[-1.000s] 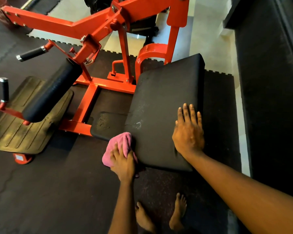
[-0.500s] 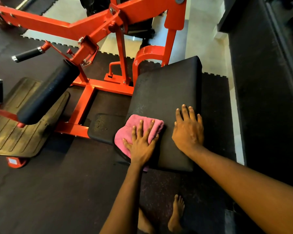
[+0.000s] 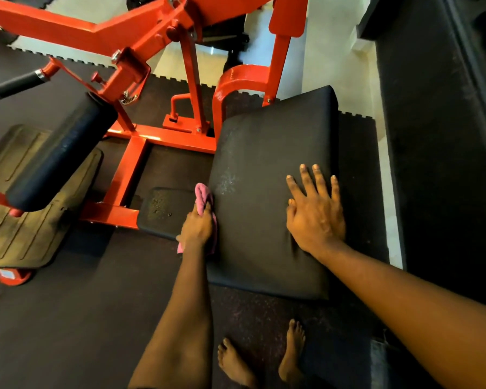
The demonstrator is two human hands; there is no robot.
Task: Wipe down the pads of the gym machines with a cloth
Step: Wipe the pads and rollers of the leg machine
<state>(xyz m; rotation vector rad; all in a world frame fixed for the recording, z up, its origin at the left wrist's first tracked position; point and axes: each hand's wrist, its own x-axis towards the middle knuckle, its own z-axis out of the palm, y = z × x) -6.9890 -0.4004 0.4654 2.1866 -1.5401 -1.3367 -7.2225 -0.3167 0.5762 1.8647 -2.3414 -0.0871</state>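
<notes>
A large black seat pad [image 3: 267,169] of an orange gym machine fills the middle of the head view, with a pale dusty smear near its left edge. My left hand [image 3: 198,224] grips a pink cloth [image 3: 201,196] and presses it against the pad's left side edge. My right hand [image 3: 314,211] lies flat, fingers spread, on the pad's right half. A smaller black pad [image 3: 163,209] sits lower, just left of the cloth. A black roller pad [image 3: 65,150] stands further left.
The orange frame [image 3: 129,169] and its uprights rise behind and left of the seat. A ribbed footplate [image 3: 20,228] lies at the left. A black grip handle [image 3: 14,84] sticks out upper left. My bare feet [image 3: 261,357] stand on dark rubber matting.
My left hand has slid the cloth off the top of the seat pad, leftward onto its side edge, and bunched it in a grip. My right hand stays flat in place.
</notes>
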